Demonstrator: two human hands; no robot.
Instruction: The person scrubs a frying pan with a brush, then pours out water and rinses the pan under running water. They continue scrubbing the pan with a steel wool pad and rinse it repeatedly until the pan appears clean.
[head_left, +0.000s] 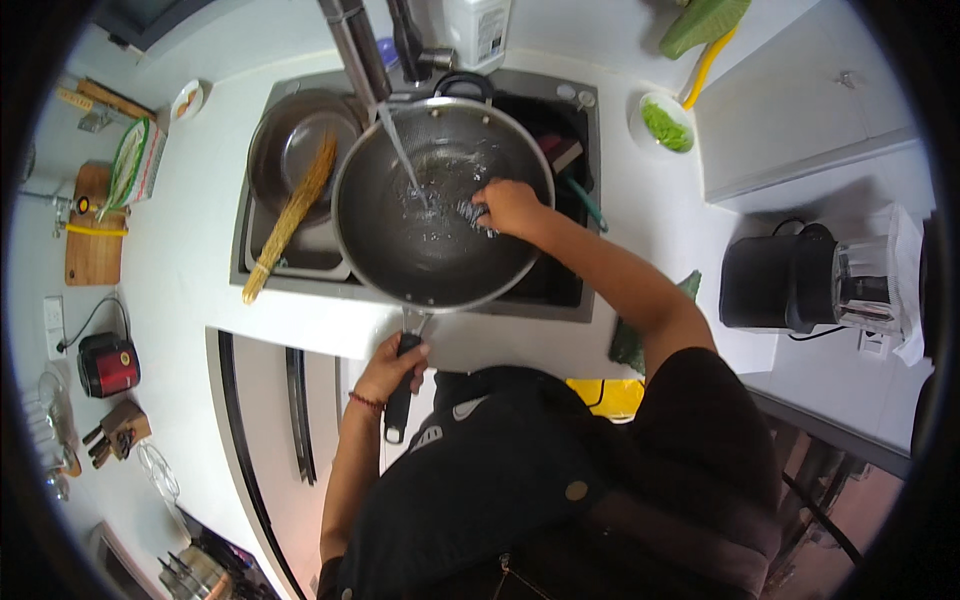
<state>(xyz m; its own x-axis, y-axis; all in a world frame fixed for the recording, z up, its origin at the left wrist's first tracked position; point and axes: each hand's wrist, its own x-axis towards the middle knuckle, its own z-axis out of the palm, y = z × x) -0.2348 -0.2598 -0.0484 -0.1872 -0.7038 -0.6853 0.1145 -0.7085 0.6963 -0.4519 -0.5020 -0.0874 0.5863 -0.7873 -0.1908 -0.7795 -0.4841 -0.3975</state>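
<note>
A large dark wok (442, 270) with a metal rim rests over the sink. My left hand (391, 369) grips its long black handle (397, 420) on the side nearest me. Inside the wok, my right hand (514, 208) presses a shiny scrubber (472, 213), apparently steel wool, against the right part of the inner wall. Fingers and glinting water partly hide the scrubber. From the faucet (361, 60) a stream of water (401, 154) runs into the wok, where shallow water ripples at the bottom.
Left of the wok, a straw brush (289, 225) lies across a brown pan (262, 161) in the sink (592, 180). A green-handled tool (585, 202) sits to the right. A bowl of chopped greens (664, 124), a white bottle (480, 30) and a blender (780, 277) stand around.
</note>
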